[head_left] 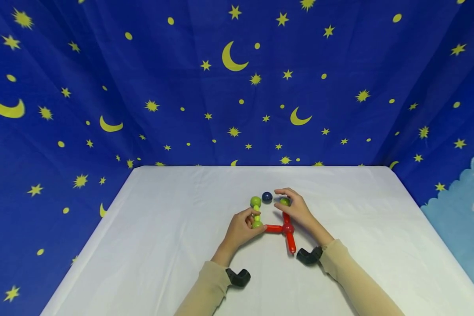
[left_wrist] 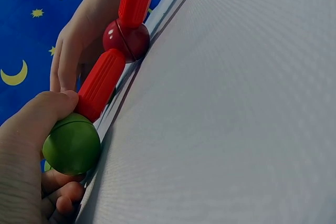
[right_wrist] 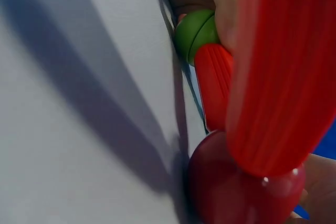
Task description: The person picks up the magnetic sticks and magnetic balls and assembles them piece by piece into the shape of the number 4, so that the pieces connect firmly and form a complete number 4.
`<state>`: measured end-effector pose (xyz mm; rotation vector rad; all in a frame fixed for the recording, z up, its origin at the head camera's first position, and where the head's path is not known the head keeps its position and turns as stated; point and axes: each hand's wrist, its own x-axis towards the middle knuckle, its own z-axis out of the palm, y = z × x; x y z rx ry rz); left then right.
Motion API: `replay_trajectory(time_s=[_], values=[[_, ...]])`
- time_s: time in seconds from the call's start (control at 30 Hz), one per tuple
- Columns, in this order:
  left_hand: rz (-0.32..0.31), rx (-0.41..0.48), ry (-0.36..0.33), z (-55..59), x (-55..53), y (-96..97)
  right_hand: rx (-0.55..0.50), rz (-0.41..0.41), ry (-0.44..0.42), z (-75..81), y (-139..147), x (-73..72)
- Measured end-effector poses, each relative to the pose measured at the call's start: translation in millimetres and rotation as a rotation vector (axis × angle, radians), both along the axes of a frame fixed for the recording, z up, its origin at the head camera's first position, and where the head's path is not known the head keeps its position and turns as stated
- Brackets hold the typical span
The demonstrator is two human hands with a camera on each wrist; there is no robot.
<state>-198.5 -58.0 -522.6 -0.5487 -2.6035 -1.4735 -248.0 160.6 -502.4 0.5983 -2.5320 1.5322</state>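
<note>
A frame of toy rods and balls lies on the white table, red rods joined at a dark red ball. My left hand grips the green ball at the frame's near left corner, thumb along the end of a red rod. From that corner a light green rod runs away to another green ball. My right hand is spread around the far right green ball, thumb and fingers apart. Left of its fingertips sits a dark blue ball.
A red rod points from the dark red ball toward me. Black wrist devices sit on both forearms near the tabletop. Blue cloth with yellow stars and moons hangs behind the white table.
</note>
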Motion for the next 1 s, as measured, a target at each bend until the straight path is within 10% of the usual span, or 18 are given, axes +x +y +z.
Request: replay_trajectory(time_s=[0.7, 1.0], values=[[-0.02, 0.023, 0.037, 0.3, -0.5, 0.3, 0.11, 0.156, 0.098, -5.1, -9, -18.2], [-0.013, 0.025, 0.039, -0.2, -0.8, -0.1, 0.101, 0.104, 0.091, -4.9, -11, -17.1]])
